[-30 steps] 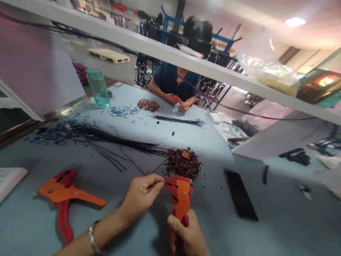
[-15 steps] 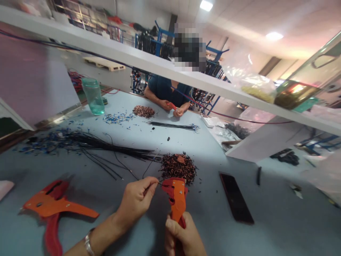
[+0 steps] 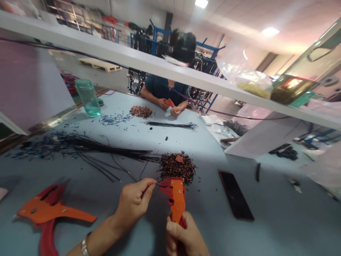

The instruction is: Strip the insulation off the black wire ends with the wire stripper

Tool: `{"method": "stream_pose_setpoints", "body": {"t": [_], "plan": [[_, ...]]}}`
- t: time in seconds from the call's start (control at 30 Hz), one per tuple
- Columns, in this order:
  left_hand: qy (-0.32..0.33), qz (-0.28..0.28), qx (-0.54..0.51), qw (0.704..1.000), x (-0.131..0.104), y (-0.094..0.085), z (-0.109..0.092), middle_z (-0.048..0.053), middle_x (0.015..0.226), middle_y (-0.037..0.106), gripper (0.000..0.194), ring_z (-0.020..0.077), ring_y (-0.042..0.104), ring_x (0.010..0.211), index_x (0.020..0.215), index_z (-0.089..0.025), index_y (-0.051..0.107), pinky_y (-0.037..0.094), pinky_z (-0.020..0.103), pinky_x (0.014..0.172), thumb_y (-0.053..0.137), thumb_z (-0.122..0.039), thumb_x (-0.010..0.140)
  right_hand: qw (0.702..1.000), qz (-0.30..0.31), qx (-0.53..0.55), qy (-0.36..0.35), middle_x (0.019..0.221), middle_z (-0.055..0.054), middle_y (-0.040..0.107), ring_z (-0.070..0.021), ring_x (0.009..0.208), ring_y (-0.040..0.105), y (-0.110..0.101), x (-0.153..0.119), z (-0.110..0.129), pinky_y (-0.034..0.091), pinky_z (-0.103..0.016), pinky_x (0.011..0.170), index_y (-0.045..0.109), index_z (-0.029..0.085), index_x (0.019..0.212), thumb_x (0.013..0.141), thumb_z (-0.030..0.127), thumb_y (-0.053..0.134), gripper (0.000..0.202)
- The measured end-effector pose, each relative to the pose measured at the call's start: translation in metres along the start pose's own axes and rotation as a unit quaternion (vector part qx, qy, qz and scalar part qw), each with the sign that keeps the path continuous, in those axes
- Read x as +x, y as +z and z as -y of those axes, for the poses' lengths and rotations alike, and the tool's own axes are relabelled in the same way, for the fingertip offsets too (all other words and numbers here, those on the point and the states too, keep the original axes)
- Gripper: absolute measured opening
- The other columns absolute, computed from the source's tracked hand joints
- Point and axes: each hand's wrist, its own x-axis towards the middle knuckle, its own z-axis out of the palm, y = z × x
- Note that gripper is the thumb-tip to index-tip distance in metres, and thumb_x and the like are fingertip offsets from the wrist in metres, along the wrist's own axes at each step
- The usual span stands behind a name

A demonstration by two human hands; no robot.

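Observation:
My left hand (image 3: 137, 199) pinches a thin black wire (image 3: 158, 184), whose end reaches the jaws of an orange and red wire stripper (image 3: 177, 199). My right hand (image 3: 183, 233) is wrapped round the stripper's handles, holding it upright. Just behind the jaws lies a heap of short black and copper wire scraps (image 3: 177, 167). To its left stretches a bundle of long black wires (image 3: 117, 149), with blue-and-white ends (image 3: 45, 145) at the far left. A second wire stripper (image 3: 50, 209) lies on the table left of my left hand.
A black phone (image 3: 236, 195) lies to the right. Across the table (image 3: 183, 142) a co-worker (image 3: 165, 92) holds an orange tool near another scrap pile (image 3: 141, 111) and wire bundle (image 3: 170, 124). A green bottle (image 3: 89, 99) stands at the back left. A white shelf (image 3: 149, 58) crosses above.
The whole view has shifted slightly, so most things appear a little further left. My hands keep the same hold on the wire and the wire stripper.

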Motion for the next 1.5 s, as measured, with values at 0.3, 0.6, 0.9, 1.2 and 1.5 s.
{"method": "stream_pose_setpoints", "body": {"t": [0.3, 0.6, 0.9, 1.2, 1.5], "plan": [[-0.092, 0.065, -0.057, 0.992, -0.002, 0.002, -0.005, -0.003, 0.059, 0.068, 0.022, 0.0105, 0.061, 0.05, 0.081, -0.017, 0.068, 0.045, 0.016, 0.05, 0.049, -0.023, 0.09, 1.0, -0.012, -0.024, -0.012, 0.042, 0.005, 0.054, -0.0087, 0.031, 0.049, 0.0, 0.0, 0.001, 0.043, -0.018, 0.034, 0.051, 0.017, 0.075, 0.065, 0.049, 0.079, 0.044], [-0.116, 0.104, -0.053, 0.986, -0.002, -0.001, -0.007, -0.002, 0.057, 0.064, 0.026, 0.0107, 0.057, 0.05, 0.079, -0.016, 0.068, 0.041, 0.017, 0.05, 0.046, -0.026, 0.09, 0.999, -0.001, -0.053, -0.009, 0.051, 0.002, 0.061, -0.0118, 0.037, 0.057, -0.004, -0.001, -0.005, 0.048, -0.023, 0.04, 0.051, 0.016, 0.08, 0.065, 0.051, 0.079, 0.047], [-0.088, 0.133, -0.056, 0.986, -0.001, -0.006, -0.005, -0.004, 0.05, 0.053, 0.028, 0.0089, 0.046, 0.043, 0.075, -0.015, 0.064, 0.034, 0.017, 0.045, 0.044, -0.025, 0.09, 0.992, -0.034, -0.123, -0.011, 0.038, 0.008, 0.049, -0.008, 0.029, 0.043, -0.005, -0.007, -0.01, 0.035, -0.018, 0.032, 0.043, 0.02, 0.078, 0.071, 0.067, 0.066, 0.052], [-0.063, 0.139, -0.069, 0.986, -0.002, -0.008, -0.007, -0.005, 0.05, 0.053, 0.025, 0.0082, 0.044, 0.042, 0.078, -0.015, 0.064, 0.033, 0.016, 0.044, 0.044, -0.023, 0.091, 0.994, -0.017, -0.111, -0.008, 0.033, 0.009, 0.041, -0.0071, 0.027, 0.04, -0.001, -0.005, -0.013, 0.032, -0.017, 0.029, 0.045, 0.02, 0.066, 0.066, 0.062, 0.072, 0.05], [-0.076, 0.118, -0.058, 0.988, -0.002, -0.006, -0.009, -0.007, 0.046, 0.046, 0.024, 0.0067, 0.037, 0.039, 0.074, -0.015, 0.063, 0.029, 0.016, 0.041, 0.045, -0.022, 0.089, 0.999, 0.016, 0.037, 0.018, 0.038, 0.007, 0.051, -0.0082, 0.028, 0.044, 0.004, -0.004, -0.012, 0.041, -0.019, 0.032, 0.048, 0.02, 0.074, 0.065, 0.051, 0.079, 0.045]]}}
